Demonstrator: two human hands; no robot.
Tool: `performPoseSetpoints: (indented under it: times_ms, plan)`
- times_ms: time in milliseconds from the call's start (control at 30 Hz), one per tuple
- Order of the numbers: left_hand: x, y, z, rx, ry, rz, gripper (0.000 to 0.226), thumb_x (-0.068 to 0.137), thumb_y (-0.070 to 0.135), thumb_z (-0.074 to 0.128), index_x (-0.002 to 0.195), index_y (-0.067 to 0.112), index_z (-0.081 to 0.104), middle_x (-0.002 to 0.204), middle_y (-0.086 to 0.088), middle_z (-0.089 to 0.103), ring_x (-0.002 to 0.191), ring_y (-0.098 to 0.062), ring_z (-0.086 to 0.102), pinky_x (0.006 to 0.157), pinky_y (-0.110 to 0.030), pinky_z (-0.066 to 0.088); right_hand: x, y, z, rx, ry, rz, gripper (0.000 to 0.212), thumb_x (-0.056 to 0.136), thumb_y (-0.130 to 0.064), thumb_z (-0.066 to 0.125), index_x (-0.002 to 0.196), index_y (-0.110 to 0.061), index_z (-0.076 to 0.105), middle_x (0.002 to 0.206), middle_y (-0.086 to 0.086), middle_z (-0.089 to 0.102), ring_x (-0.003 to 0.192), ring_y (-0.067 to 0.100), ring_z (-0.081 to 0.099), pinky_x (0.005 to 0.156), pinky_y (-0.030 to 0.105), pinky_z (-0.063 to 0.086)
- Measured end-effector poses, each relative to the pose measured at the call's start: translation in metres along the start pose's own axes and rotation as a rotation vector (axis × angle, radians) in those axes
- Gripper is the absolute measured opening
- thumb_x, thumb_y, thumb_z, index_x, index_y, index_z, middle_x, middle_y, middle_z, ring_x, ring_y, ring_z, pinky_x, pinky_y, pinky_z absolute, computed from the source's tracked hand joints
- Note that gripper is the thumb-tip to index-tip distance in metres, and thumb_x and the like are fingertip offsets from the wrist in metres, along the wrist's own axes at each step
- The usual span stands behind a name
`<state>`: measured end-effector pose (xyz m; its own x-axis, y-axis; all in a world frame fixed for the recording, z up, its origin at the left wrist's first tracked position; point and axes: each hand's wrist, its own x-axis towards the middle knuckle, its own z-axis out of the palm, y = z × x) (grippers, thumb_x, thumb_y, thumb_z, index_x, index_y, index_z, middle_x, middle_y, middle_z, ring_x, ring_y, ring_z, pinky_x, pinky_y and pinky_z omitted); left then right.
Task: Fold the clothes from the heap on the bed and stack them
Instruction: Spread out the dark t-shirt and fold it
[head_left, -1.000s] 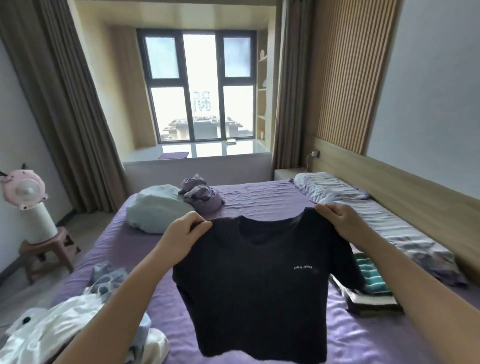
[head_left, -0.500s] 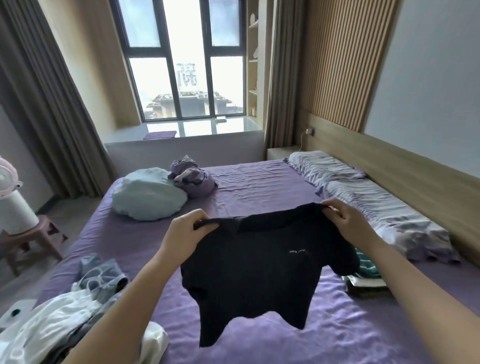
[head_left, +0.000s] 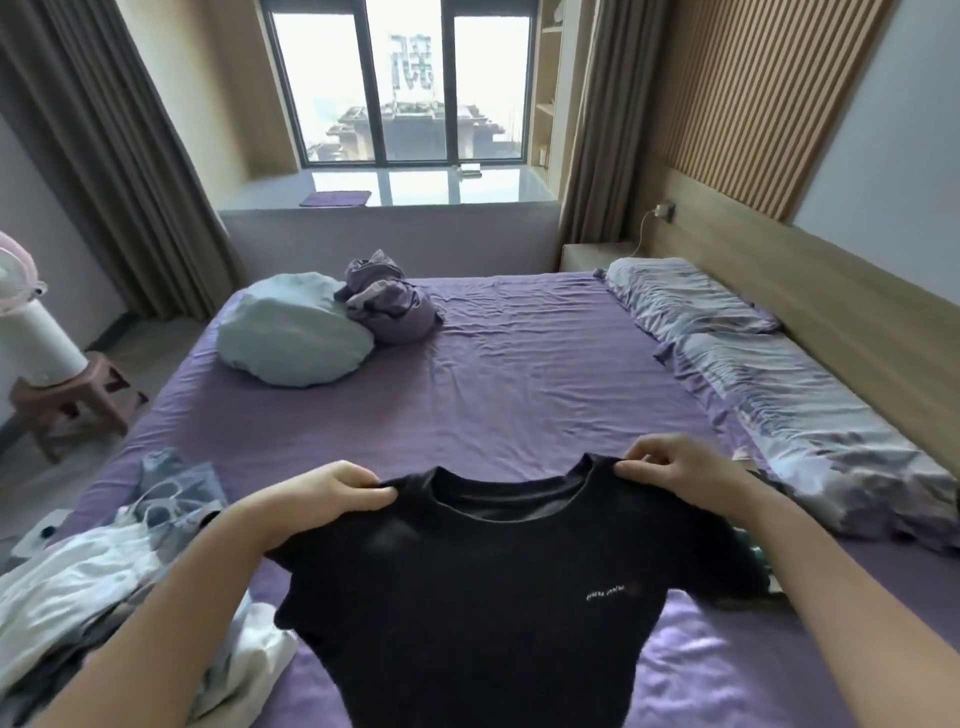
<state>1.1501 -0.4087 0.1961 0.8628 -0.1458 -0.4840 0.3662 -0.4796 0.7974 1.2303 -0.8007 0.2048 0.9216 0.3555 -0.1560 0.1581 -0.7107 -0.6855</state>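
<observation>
the left hand (head_left: 332, 493) and the right hand (head_left: 675, 467) each pinch a shoulder of the black t-shirt (head_left: 493, 587), fingers curled over the seam, spreading it out front side up over the near part of the purple bed (head_left: 519, 374). the heap of unfolded clothes (head_left: 93, 587) lies at the near left edge, partly behind the left forearm. the shirt's right sleeve and the right arm hide most of the folded stack (head_left: 759, 558); only a green sliver shows. farther off, a pale blue pillow (head_left: 291, 338) touches a bunched purple cloth (head_left: 395, 306), and rumpled bedding (head_left: 779, 384) runs along the headboard
</observation>
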Motion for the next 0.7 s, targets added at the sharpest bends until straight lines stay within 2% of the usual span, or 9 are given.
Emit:
performPoseSetpoints:
  times_ms: [67,133,267,367,433,533,633,700]
  plan:
    - [0.036,-0.021,0.015,-0.014,0.034,-0.104,0.028,0.090,0.036,0.065,0.086,0.009,0.073,0.083,-0.009,0.073,0.072,-0.019,0.068,0.068,-0.029,0.054,0.032,0.023,0.020,-0.046,-0.076,0.013,0.014,0.086,-0.033,0.067,0.080,-0.020,0.069,0.076,-0.001,0.068,0.068,0.005,0.059,0.062,0.015,0.041]
    - [0.078,-0.050,0.036,0.105,0.104,-0.156,0.025,0.092,0.034,0.062,0.087,0.011,0.071,0.081,-0.003,0.071,0.073,-0.015,0.065,0.071,-0.027,0.050,0.062,0.055,0.054,-0.065,-0.144,0.029,0.011,0.089,-0.027,0.065,0.086,-0.017,0.067,0.082,-0.002,0.066,0.077,0.009,0.057,0.069,0.018,0.040]
    - [0.152,-0.117,0.076,0.323,0.165,-0.226,0.025,0.094,0.033,0.057,0.087,0.011,0.066,0.080,0.000,0.063,0.075,-0.013,0.056,0.065,-0.026,0.039,0.108,0.125,0.135,-0.076,-0.209,0.110,0.007,0.093,-0.021,0.058,0.097,-0.019,0.063,0.086,-0.002,0.062,0.083,0.015,0.057,0.070,0.023,0.038]
    - [0.190,-0.158,0.095,0.321,0.224,-0.272,0.014,0.094,0.031,0.057,0.086,0.022,0.064,0.078,0.007,0.061,0.079,-0.014,0.057,0.060,-0.023,0.039,0.132,0.168,0.185,-0.071,-0.170,0.174,0.012,0.093,-0.023,0.057,0.102,-0.018,0.063,0.091,-0.002,0.064,0.089,0.017,0.059,0.069,0.025,0.036]
    - [0.214,-0.179,0.103,0.332,0.265,-0.304,0.012,0.094,0.030,0.056,0.092,0.023,0.066,0.084,0.006,0.064,0.081,-0.013,0.058,0.063,-0.025,0.040,0.145,0.191,0.209,-0.063,-0.144,0.208,0.014,0.094,-0.023,0.057,0.105,-0.016,0.062,0.097,0.001,0.067,0.093,0.020,0.060,0.072,0.028,0.039]
    - [0.245,-0.200,0.107,0.303,0.318,-0.329,0.013,0.094,0.028,0.056,0.088,0.021,0.066,0.084,0.002,0.066,0.079,-0.016,0.059,0.066,-0.029,0.041,0.163,0.217,0.233,-0.080,-0.073,0.223,0.015,0.095,-0.021,0.054,0.106,-0.014,0.061,0.102,0.006,0.068,0.098,0.027,0.061,0.077,0.034,0.042]
    - [0.275,-0.214,0.101,0.312,0.351,-0.301,0.016,0.094,0.027,0.055,0.093,0.017,0.068,0.089,-0.002,0.068,0.085,-0.021,0.061,0.071,-0.031,0.045,0.184,0.236,0.245,-0.178,0.004,0.231,0.017,0.096,-0.027,0.050,0.108,-0.020,0.059,0.105,0.006,0.069,0.101,0.031,0.061,0.075,0.039,0.044]
    - [0.293,-0.220,0.090,0.364,0.364,-0.294,0.019,0.095,0.033,0.053,0.099,0.022,0.068,0.094,0.000,0.068,0.090,-0.022,0.061,0.075,-0.035,0.052,0.201,0.243,0.248,-0.223,0.054,0.214,0.018,0.096,-0.031,0.050,0.109,-0.024,0.060,0.107,0.004,0.068,0.100,0.031,0.061,0.072,0.038,0.043]
